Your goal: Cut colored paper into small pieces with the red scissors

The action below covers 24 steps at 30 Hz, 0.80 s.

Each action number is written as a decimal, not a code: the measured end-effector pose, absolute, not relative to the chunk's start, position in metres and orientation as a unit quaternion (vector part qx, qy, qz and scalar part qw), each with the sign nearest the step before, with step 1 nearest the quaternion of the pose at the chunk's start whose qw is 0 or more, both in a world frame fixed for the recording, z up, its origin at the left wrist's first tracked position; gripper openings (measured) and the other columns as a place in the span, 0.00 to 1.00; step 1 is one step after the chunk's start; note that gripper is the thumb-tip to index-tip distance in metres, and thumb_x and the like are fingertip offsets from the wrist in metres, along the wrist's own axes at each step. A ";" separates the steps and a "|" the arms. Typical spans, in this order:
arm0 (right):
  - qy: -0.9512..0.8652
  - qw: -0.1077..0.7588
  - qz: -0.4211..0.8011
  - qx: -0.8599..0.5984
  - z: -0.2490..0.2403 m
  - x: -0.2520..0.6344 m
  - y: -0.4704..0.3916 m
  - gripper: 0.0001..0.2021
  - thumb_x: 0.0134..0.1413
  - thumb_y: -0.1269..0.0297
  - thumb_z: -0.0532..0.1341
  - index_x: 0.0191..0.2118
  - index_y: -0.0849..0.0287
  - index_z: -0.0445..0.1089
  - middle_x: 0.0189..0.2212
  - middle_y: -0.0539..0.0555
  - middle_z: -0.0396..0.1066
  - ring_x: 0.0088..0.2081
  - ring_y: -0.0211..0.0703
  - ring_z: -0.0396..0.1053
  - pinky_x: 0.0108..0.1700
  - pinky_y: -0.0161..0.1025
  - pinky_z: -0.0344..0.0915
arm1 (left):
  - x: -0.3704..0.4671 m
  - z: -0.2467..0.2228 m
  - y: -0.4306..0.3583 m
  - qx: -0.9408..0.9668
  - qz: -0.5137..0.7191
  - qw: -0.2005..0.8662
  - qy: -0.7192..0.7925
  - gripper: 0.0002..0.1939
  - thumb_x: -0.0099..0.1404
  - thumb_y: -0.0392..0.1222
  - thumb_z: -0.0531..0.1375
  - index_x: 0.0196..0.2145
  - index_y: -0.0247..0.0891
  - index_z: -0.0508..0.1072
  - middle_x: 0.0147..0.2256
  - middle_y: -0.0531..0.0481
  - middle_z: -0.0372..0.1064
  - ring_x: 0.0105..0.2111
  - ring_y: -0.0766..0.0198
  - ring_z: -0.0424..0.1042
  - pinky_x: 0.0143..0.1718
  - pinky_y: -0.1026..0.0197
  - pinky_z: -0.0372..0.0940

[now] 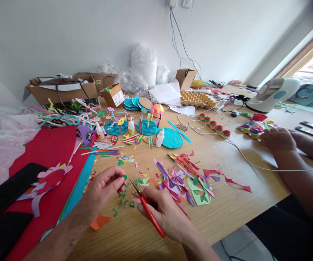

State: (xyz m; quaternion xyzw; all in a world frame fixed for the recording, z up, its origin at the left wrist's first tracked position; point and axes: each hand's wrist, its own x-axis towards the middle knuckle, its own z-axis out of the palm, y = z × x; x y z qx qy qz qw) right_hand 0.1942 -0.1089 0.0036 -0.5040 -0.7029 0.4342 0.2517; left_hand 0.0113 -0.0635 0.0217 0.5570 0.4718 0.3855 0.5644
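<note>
My left hand (106,185) pinches a small piece of green paper (125,177) between thumb and fingers. Red-handled scissors (152,216) are gripped in my right hand (163,210), their dark blades pointing up and left toward the green piece without touching it. Small green paper clippings (123,199) lie on the table below and between my hands. Just beyond my right hand is a heap of coloured paper scraps (172,179), purple, red, orange and green. An orange scrap (100,222) lies by my left wrist.
Red paper (50,145) and two black phones (12,192) lie at left. Glue bottles (160,137) stand near blue discs (172,138). A white cable crosses the wooden table (227,203). Another person's hands (278,140) touch an egg-carton craft at right, near a fan (272,95).
</note>
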 end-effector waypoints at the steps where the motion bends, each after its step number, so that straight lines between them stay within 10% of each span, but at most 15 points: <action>1: -0.699 0.250 0.458 -0.489 0.003 0.195 -0.109 0.13 0.55 0.61 0.55 0.22 0.59 0.55 0.17 0.43 0.51 0.20 0.30 0.48 0.21 0.29 0.45 | 0.011 0.023 -0.062 0.560 0.386 0.554 0.480 0.04 0.55 0.41 0.57 0.25 0.38 0.67 0.20 0.56 0.63 0.23 0.66 0.62 0.26 0.66 0.59; 24: -0.542 0.474 0.517 -0.463 0.010 0.176 -0.070 0.08 0.43 0.69 0.60 0.28 0.58 0.58 0.23 0.45 0.62 0.24 0.34 0.57 0.25 0.31 0.55 | 0.016 0.021 -0.055 0.731 0.234 0.481 0.424 0.10 0.63 0.42 0.47 0.29 0.38 0.65 0.24 0.55 0.59 0.25 0.66 0.60 0.26 0.66 0.58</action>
